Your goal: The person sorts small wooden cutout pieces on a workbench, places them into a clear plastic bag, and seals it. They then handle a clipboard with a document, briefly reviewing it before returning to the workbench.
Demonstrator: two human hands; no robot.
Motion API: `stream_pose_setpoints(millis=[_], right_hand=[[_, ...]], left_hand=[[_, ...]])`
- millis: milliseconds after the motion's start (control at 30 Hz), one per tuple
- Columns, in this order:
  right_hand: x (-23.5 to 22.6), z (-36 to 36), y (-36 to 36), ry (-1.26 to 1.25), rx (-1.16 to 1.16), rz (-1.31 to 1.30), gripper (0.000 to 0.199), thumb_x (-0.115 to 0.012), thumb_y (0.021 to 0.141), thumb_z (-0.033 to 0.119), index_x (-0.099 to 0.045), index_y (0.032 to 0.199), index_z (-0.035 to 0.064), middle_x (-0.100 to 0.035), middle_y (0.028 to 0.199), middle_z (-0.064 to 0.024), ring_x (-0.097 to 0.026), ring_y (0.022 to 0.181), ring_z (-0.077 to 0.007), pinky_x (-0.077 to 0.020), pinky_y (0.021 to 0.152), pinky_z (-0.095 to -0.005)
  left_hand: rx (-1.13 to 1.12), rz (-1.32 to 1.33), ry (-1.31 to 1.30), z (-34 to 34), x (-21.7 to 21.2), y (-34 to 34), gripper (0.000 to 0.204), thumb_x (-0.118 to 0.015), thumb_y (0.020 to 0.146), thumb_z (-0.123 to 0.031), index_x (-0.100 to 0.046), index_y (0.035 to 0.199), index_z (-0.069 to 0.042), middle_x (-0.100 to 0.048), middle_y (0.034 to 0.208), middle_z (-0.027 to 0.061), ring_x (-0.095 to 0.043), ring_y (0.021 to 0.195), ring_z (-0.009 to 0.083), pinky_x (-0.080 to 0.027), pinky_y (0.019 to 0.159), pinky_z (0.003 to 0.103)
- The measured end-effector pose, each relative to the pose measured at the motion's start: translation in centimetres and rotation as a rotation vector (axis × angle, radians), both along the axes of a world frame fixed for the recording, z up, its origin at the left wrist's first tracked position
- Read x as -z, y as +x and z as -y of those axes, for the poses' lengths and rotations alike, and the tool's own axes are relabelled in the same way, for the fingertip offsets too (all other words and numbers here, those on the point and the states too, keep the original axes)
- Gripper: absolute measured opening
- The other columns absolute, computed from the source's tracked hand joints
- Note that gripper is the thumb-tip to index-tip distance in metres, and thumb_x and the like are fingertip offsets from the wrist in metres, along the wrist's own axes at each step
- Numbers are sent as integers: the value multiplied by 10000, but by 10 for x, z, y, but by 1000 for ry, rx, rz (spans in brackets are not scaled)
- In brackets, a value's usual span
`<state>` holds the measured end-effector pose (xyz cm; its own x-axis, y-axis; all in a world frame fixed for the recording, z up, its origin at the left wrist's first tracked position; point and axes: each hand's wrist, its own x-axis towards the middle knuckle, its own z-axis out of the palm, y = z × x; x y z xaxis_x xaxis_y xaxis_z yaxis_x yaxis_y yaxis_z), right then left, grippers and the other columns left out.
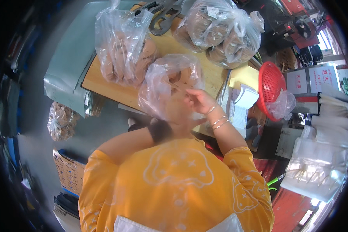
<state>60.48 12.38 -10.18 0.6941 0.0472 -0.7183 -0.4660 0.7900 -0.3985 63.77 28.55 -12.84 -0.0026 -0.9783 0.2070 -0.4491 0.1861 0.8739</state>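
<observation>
In front of me a clear plastic bag (149, 91) holds tan, rounded pieces and lies at the near edge of the wooden board. My right hand (200, 101), with bangles on its wrist, is raised beside the bag, its fingers curled in a pinch. Something thin and pale seems to stretch from the fingertips, too blurred to name. Below it, my left hand (181, 120) reaches in from the left, a dark band (161, 132) around its forearm. Motion smears its fingers near the bag's lower side.
Another bag (123, 58) of tan pieces stands at the board's left; full bags (220, 33) sit at the back. Grey metal tools (165, 21) lie behind. At right are papers (239, 110) and a red plastic basket (272, 85). A perforated crate (69, 170) stands low left.
</observation>
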Motion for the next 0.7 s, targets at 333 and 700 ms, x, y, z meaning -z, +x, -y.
stream_pose_setpoints(millis=[333, 700], right_hand=[[2, 74, -8, -332, 125, -37, 110, -575, 870, 132, -555, 945, 55, -563, 807, -45, -573, 714, -181, -456, 556, -268], [46, 62, 11, -520, 66, -138, 122, -534, 886, 127, -556, 960, 33, -574, 806, -62, -593, 720, -185, -504, 615, -306]], left_hand=[[154, 35, 511, 13, -40, 55, 592, -594, 824, -400, -420, 1267, -49, -628, 866, 231, -595, 772, 434, -483, 704, 466], [398, -168, 426, 45, -18, 34, 361, -620, 830, -274, -588, 1132, -79, -661, 950, 127, -625, 861, 214, -482, 773, 334]])
